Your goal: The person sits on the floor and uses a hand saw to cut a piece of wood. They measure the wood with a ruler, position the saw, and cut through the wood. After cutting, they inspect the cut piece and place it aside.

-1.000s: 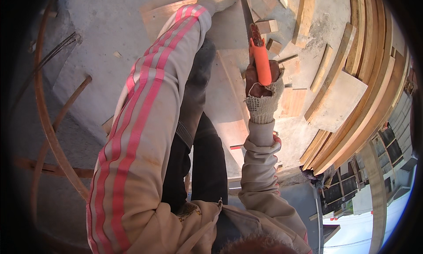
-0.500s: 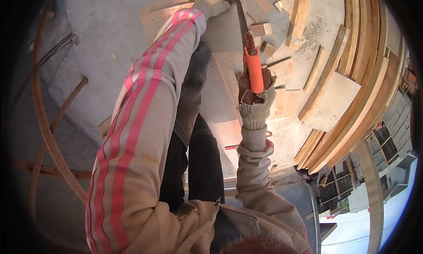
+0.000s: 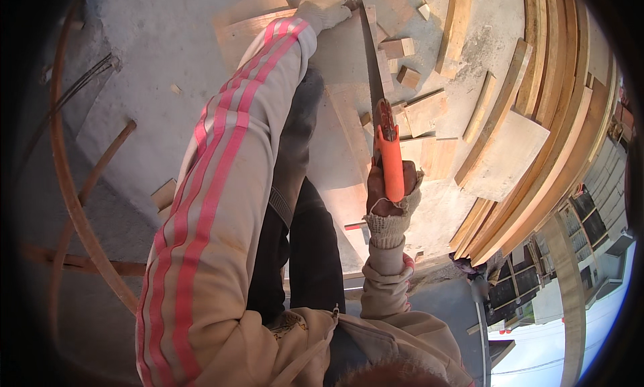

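Note:
My right hand [image 3: 382, 192], in a frayed knit glove, is closed on the orange handle of a handsaw [image 3: 392, 159]. The long dark blade runs up from it, its far end beside my left hand [image 3: 325, 8]. That gloved hand grips wood at the top centre, on or beside a board [image 3: 332, 51] lying over my leg; exactly which piece its fingers hold is hard to make out. Small blocks [image 3: 398, 47] and short board pieces [image 3: 426, 112] lie right of the blade on the pale concrete.
Long curved-looking timbers [image 3: 543, 58] are stacked along the right, with a square panel [image 3: 503, 155] beside them. Rusty bars [image 3: 74, 192] stand at the left, near dark rods [image 3: 80, 85]. Beyond the concrete edge at lower right are buildings [image 3: 590, 219] and sky.
My right hand and the saw have moved back toward my body, down in the picture, drawing the blade along. My left hand stays at nearly the same spot.

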Motion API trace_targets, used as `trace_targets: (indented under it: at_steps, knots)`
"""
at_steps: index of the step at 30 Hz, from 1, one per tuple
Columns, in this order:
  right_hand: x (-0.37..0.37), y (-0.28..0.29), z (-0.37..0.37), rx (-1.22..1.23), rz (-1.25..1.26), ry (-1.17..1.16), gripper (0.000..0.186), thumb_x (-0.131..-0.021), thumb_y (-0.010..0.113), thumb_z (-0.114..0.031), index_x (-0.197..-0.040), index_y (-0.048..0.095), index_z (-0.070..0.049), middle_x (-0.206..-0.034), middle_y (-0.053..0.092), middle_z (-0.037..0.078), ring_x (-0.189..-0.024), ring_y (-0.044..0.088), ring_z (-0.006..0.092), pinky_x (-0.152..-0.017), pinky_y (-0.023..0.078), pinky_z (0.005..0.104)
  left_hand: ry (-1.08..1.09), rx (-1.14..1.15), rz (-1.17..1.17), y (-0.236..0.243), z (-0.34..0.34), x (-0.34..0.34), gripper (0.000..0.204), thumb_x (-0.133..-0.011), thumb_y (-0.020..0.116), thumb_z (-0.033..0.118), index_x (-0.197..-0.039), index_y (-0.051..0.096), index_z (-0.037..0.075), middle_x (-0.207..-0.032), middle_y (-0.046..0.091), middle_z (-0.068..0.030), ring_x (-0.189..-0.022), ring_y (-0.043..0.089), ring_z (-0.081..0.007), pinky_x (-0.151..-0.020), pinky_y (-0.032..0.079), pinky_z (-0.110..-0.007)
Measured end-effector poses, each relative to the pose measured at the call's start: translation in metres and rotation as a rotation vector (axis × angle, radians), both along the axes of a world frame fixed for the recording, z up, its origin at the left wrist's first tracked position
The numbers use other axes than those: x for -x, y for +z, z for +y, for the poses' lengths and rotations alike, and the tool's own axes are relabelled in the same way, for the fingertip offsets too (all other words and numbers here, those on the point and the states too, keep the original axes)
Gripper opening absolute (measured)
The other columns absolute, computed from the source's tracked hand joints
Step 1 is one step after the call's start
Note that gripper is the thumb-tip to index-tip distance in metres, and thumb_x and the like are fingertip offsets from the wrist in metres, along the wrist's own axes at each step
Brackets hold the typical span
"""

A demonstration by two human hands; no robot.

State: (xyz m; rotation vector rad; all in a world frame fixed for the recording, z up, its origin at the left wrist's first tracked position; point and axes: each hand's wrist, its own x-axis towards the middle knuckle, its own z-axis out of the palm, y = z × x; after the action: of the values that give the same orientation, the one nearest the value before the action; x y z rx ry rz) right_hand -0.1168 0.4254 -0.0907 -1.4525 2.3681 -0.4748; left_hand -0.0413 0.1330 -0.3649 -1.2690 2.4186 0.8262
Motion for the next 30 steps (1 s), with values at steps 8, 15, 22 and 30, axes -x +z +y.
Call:
trace_targets:
  at_steps: [8,15,22,30]
  knots:
    - [0.026,-0.081,-0.092,0.278,-0.473,-0.228,0.013,-0.083,0.062,-0.009,-0.087,0.053,-0.001,-0.072,0.055,0.013,-0.062,0.053,0.0297,-0.056,0.043,0.0377,-0.033,-0.062,0.014,0.01,-0.001,0.017,0.048,-0.087,0.053,0.04,-0.126,0.059,0.014,-0.118,0.068,-0.0105,-0.111,0.064,-0.0308,-0.094,0.05,-0.044]
    - [0.005,0.047,0.018,-0.246,-0.351,-0.236,0.016,-0.078,0.064,-0.006,-0.091,0.069,0.001,-0.066,0.06,0.016,-0.061,0.062,0.0299,-0.057,0.046,0.0404,0.029,-0.087,0.014,-0.003,-0.006,0.001,0.046,-0.088,0.053,0.04,-0.125,0.059,0.014,-0.116,0.069,-0.012,-0.109,0.064,-0.0316,-0.092,0.051,-0.044]
    - [0.029,-0.082,-0.103,0.131,-0.382,-0.189,0.014,-0.083,0.061,-0.011,-0.087,0.052,-0.001,-0.075,0.055,0.018,-0.064,0.056,0.0333,-0.057,0.044,0.041,0.022,-0.028,0.05,0.015,0.008,0.021,0.041,-0.088,0.054,0.039,-0.118,0.061,0.012,-0.111,0.07,-0.0134,-0.107,0.065,-0.031,-0.089,0.051,-0.044]
    - [-0.002,0.041,0.026,-0.319,-0.322,-0.193,0.038,-0.078,0.062,-0.006,-0.117,0.063,-0.004,-0.085,0.063,0.013,-0.066,0.061,0.0291,-0.056,0.048,0.04,0.15,0.026,0.334,0.019,0.015,0.002,0.028,-0.085,0.061,0.03,-0.104,0.067,0.011,-0.095,0.07,-0.0115,-0.092,0.066,-0.0296,-0.079,0.052,-0.041]
